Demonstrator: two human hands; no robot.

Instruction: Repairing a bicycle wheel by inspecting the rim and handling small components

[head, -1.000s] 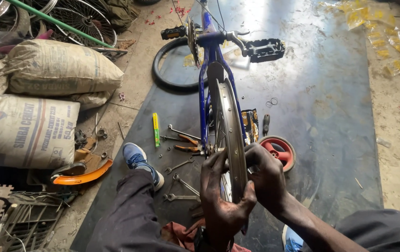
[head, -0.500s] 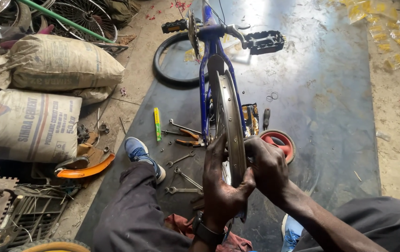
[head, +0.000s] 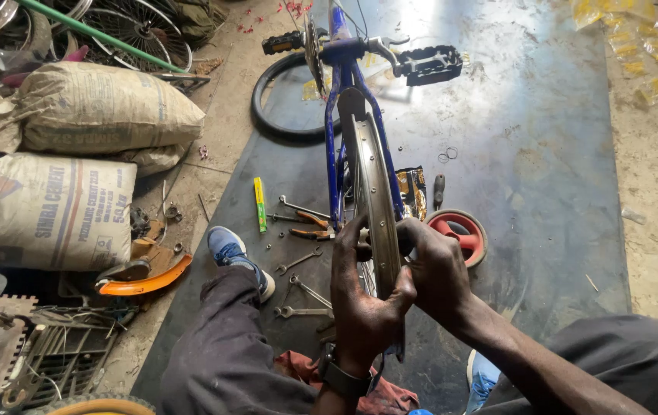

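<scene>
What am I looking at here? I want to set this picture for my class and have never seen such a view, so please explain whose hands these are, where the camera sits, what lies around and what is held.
The camera sits on a person's head and looks down, so you see their own arms and knees. The left hand and right hand grip a bare metal wheel rim from both sides; it sits in a blue bicycle frame turned upside down. On the dark floor mat lie spanners, pliers, a small red wheel and a black tyre. Cement sacks are stacked at the left.
</scene>
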